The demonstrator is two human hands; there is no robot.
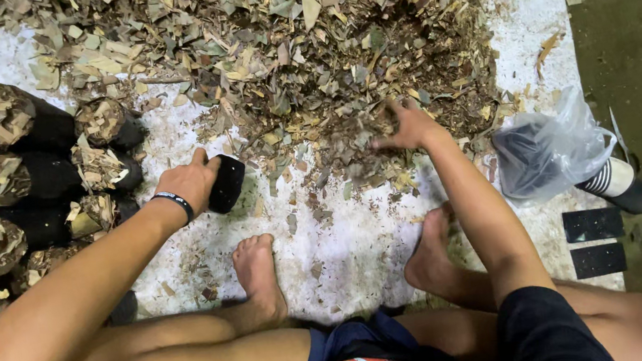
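L hand [189,182] was closed round a small black bag [225,184], mouth facing right twd the dry leaf pile [281,55] (just ahead), while R hand [411,127], fingers curled loosely, dug into its near edge.

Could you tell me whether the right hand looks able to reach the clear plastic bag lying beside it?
Probably yes. The right hand rests on the leaf pile, and the plastic bag lies just to its right on the white sheet, with only scattered leaves between them.

Clear plastic bag [554,148] lies right, two flat black pieces [595,242] just below it
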